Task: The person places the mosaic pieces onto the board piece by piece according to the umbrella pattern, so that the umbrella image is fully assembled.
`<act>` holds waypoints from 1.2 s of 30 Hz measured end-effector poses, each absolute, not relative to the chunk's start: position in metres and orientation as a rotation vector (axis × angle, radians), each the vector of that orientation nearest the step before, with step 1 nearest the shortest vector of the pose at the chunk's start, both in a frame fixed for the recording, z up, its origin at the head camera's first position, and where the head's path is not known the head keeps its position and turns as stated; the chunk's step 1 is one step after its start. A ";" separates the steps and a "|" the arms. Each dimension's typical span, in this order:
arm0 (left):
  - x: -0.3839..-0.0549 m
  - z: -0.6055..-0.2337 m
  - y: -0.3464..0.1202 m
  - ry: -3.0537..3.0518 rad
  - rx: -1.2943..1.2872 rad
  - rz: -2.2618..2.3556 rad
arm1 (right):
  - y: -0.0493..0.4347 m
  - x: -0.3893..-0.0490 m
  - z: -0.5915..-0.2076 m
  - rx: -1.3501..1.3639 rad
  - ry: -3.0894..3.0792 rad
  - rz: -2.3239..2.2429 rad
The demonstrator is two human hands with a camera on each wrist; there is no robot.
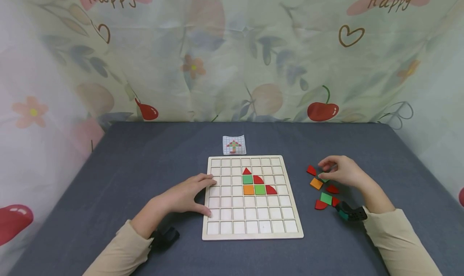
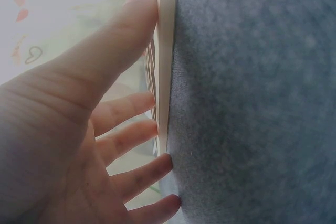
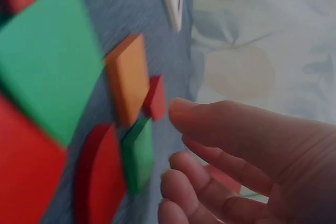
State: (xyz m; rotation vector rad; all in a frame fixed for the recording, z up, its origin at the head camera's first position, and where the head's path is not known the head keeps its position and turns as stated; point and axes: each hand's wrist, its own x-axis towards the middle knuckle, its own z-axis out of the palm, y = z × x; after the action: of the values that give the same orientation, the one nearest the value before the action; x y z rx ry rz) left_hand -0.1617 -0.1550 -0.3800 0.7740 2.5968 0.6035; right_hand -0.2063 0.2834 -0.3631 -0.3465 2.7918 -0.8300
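Note:
A wooden grid board [image 1: 237,214] lies on the table. My left hand [image 1: 186,195] rests at its left edge, fingers spread and thumb apart; in the left wrist view, the thumb and fingertips meet the board's rim [image 2: 167,35]. Set in the grid are a red triangle [image 1: 247,171], green squares [image 1: 247,179], an orange square [image 1: 248,190] and red quarter-circles [image 1: 271,189]. To the right, my right hand [image 1: 342,172] hovers over loose pieces, fingers loosely bent and holding nothing. Its thumb is near a green square [image 3: 139,156], an orange square [image 3: 127,80] and a small red piece [image 3: 156,98].
Behind the board lies a small pattern card [image 1: 234,145] with a coloured arrow-like figure on a grid. More loose red pieces [image 1: 320,204] and a green square [image 1: 326,198] lie near the right wrist's black camera [image 1: 351,212]. A printed curtain [image 1: 232,66] hangs behind the dark table [image 1: 152,147].

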 end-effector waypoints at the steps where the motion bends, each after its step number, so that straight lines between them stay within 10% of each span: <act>1: -0.162 -0.380 -0.155 2.596 0.773 0.603 | 0.286 -0.207 -0.364 -0.343 2.783 -0.818; 36: -0.161 -0.379 -0.154 2.596 0.750 0.602 | 0.234 -0.195 -0.350 -0.456 2.865 -0.861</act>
State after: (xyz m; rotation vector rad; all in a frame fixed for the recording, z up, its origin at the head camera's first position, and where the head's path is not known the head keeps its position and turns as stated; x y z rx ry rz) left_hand -0.1608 -0.1543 -0.3791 0.7496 2.5960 0.6023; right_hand -0.1946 0.2339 -0.3499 -0.4555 2.8649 -0.8609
